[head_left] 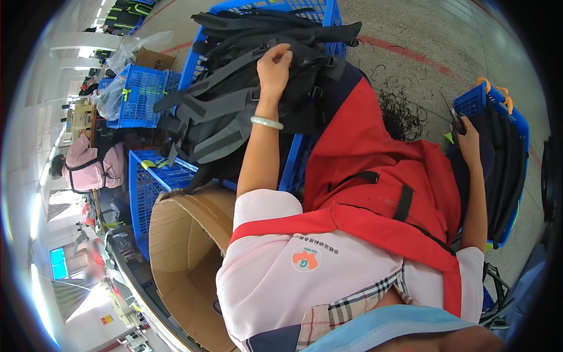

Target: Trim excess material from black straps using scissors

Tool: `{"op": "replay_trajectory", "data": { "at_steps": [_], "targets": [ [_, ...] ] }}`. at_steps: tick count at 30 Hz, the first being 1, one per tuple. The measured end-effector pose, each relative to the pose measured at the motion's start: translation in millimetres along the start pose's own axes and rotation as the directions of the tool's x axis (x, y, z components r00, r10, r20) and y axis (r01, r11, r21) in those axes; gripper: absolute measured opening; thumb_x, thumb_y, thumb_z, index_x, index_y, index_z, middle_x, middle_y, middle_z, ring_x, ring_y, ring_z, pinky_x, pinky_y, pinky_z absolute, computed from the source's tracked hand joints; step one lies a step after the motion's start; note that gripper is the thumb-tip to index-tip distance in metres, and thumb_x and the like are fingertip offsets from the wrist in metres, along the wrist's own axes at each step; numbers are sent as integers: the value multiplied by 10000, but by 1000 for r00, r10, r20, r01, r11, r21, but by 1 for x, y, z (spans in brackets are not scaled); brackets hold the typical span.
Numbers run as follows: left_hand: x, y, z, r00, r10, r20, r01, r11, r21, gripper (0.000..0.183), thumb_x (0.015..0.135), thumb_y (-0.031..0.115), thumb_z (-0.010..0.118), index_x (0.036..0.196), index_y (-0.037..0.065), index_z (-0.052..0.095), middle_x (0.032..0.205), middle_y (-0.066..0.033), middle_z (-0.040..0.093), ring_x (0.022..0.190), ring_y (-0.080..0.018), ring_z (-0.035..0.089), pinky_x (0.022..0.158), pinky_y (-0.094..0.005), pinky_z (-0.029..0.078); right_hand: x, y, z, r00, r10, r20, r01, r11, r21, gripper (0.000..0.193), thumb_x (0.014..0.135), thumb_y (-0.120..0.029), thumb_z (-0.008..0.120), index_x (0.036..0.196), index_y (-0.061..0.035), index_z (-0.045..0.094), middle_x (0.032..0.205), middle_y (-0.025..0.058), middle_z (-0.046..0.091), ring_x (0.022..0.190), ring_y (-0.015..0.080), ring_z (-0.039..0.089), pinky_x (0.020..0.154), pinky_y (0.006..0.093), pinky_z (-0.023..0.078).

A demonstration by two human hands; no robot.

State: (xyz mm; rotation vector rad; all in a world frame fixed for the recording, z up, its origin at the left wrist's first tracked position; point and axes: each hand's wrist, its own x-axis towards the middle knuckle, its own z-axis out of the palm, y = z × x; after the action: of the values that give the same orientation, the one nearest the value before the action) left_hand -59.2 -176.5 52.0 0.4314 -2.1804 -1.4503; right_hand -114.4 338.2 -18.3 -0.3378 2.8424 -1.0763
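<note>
A heap of black padded straps (217,114) with webbing and buckles lies over a large blue crate (331,13) in front of me. My left hand (274,69), with a pale bangle on its wrist, is over the heap. Its fingers are curled in, and what they may hold is hidden. Off to the right, my right hand (469,144) is closed round a pair of dark-handled scissors (455,121). Their thin blades point up and away from me, apart from the straps. A red apron (375,141) covers my lap.
Black thread scraps (404,114) litter the floor between crate and right hand. A second blue crate (524,132) holding black pieces stands at the right. An open cardboard box (176,234) is close on my left, near more blue crates (141,97). A person in pink (85,164) sits farther left.
</note>
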Motion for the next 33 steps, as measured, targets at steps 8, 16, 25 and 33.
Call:
{"op": "replay_trajectory", "data": {
  "at_steps": [8,16,25,33],
  "targets": [
    [41,-4,12,991,-110,71,29,716,697,668,758,550,640,1181,34,611,1124,-203,637,1124,-344,567,938,-410,447,-1,7,5,999,-25,46,25,1000,-12,279,833,-129,652,1057,22,582,920,222,639,889,309,656,744,323,470],
    [22,21,-3,829,-490,268,450,302,-840,374,879,33,600,1226,-68,501,974,-133,660,854,-217,662,716,-294,557,-14,7,4,998,-67,14,67,998,-3,226,827,-118,639,984,26,563,807,214,581,701,308,566,667,333,438],
    [-96,66,68,782,118,612,484,505,-715,311,837,1,638,1138,-26,562,986,-107,655,805,-184,653,728,-298,552,-22,-132,23,918,-179,353,-199,563,802,231,937,-268,581,978,-43,549,840,14,604,702,75,550,639,217,451],
    [-109,79,111,764,106,637,437,642,-630,319,819,-7,664,1130,1,592,1016,-81,647,839,-160,628,782,-290,517,-43,-149,7,975,-128,184,-85,546,834,203,851,-208,701,916,-59,579,792,-38,539,732,54,492,653,210,392]
  ]
}}
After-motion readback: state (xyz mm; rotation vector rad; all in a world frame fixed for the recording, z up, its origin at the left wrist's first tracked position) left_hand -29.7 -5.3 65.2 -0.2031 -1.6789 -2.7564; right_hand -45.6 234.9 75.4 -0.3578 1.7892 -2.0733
